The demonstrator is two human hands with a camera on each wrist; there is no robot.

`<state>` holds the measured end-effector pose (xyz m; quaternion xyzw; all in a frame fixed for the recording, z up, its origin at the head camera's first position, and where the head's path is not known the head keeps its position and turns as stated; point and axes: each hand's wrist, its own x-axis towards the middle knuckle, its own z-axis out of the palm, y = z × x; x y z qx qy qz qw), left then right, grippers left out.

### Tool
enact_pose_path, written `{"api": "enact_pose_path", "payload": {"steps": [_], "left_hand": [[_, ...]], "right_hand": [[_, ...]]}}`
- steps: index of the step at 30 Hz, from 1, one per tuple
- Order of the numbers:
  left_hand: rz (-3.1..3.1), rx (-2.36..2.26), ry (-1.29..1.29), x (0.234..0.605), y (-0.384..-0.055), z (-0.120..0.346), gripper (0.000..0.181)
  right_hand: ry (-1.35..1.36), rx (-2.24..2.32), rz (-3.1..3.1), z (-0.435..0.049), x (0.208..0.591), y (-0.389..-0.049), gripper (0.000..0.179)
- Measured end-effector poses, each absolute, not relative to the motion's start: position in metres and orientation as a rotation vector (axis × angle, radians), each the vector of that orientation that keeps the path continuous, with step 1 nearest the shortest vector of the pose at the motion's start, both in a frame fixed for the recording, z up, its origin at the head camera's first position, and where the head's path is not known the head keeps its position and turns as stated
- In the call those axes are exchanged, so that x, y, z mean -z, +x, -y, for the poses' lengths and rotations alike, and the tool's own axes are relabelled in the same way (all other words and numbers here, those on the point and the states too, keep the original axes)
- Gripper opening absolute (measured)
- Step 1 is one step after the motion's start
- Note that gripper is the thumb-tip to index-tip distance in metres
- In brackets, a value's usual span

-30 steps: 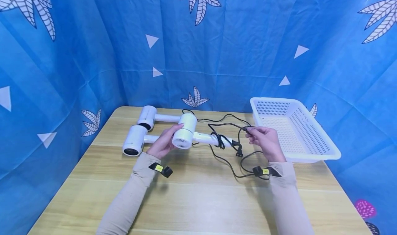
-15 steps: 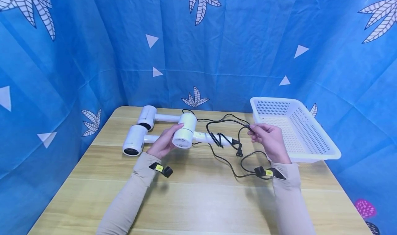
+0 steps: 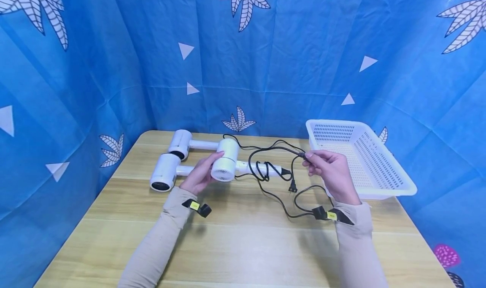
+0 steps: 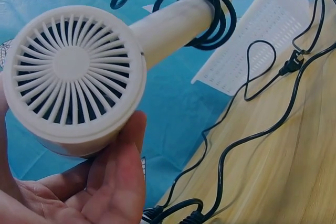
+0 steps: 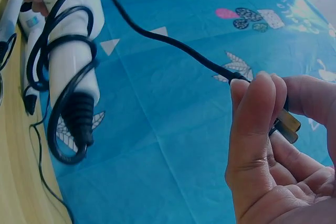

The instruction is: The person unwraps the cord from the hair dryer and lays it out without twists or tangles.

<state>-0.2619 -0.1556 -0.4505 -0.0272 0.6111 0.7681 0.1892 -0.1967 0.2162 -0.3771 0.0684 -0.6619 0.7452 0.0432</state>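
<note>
My left hand [image 3: 200,176] grips a white hair dryer [image 3: 229,149] by its round head, and the vented rear grille [image 4: 71,64] faces the left wrist view. Its handle [image 5: 73,72] points right, with a black cord [image 5: 152,34] wound around it in loose loops. From those loops the cord arcs across to my right hand [image 3: 331,172], which pinches the plug between thumb and fingers. Two metal prongs [image 5: 289,123] stick out past the fingers in the right wrist view, while the plug body is mostly hidden.
Two more white hair dryers lie at the left, one near [image 3: 164,172] and one farther back [image 3: 180,142]. Their black cords trail over the wooden table [image 3: 243,250], one plug [image 3: 292,187] near the middle. A white perforated basket [image 3: 395,169] stands back right, before a blue curtain [image 3: 288,68].
My right hand has shifted slightly right and toward me, with the plug. The cord loops on the handle have loosened and slid left. My left hand stays almost still.
</note>
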Motion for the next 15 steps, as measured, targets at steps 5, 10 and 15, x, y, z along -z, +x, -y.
{"api": "enact_pose_path", "payload": {"steps": [5,10,15], "left_hand": [[-1.726,-2.179,-0.11,0.452,-0.263,0.156,0.069],[-1.734,-2.205,-0.147,0.453,-0.264,0.157,0.067],[-1.754,-2.207,-0.158,0.453,-0.265,0.157,0.063]], "right_hand": [[0.277,-2.232,2.071,-0.213,0.373,-0.192,0.01],[0.313,-2.165,2.158,-0.212,0.37,-0.187,0.007],[0.313,-2.118,2.236,-0.212,0.366,-0.182,0.006]]}}
